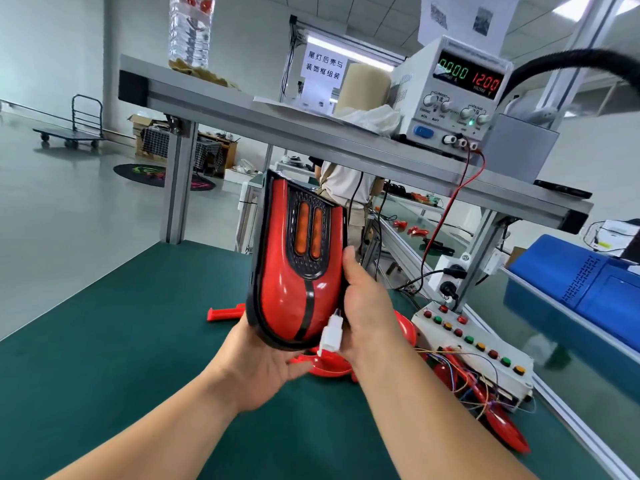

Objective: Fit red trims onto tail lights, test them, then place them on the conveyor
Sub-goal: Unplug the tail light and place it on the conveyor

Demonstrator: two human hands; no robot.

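I hold a tail light upright above the green mat, red lens facing me, with a black frame around it and two orange strips in a black panel near its top. My left hand cups its rounded lower end from below. My right hand grips its right edge, thumb up along the side. A white plug connector hangs from the light in front of my right hand. Red trims lie on the mat under the light, partly hidden by my hands.
A white test box with coloured buttons and loose wires sits at the right on the green mat. A power supply reading 12.00 stands on the shelf. The conveyor runs behind, carrying red parts. A blue case sits far right.
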